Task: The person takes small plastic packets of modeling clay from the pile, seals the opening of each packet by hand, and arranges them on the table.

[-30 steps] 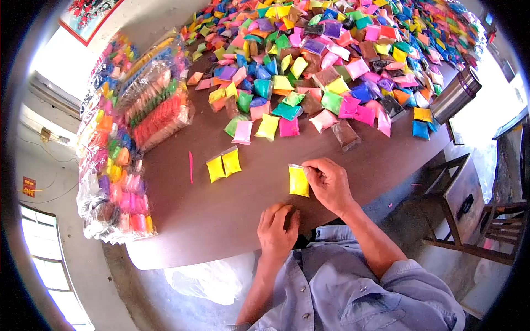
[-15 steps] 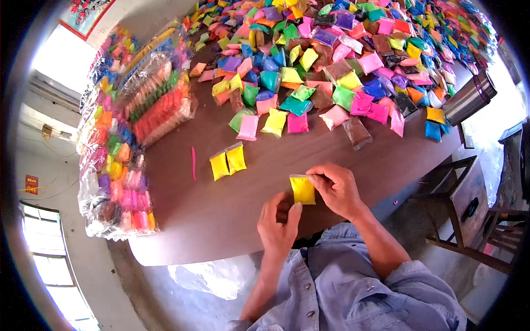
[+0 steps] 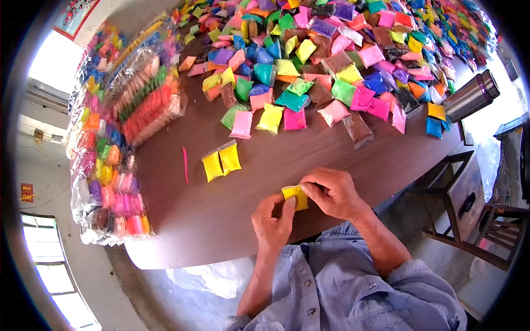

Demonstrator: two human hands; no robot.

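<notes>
A small yellow packet is held between my two hands, just above the near edge of the table. My left hand pinches its left side between thumb and fingers. On the upper right side, my right hand grips it with thumb and forefinger, hiding part of it. Two more yellow packets lie side by side on the table, up and left of my hands. A thin pink strip rests left of that pair.
A large heap of coloured packets covers the far side of the brown table. Clear bags of packed colours line the left edge. A steel flask stands tilted in view at right, near a wooden stool.
Both hands have closed in on the yellow packet, which now looks tilted and more covered by fingers. The view has shifted slightly.
</notes>
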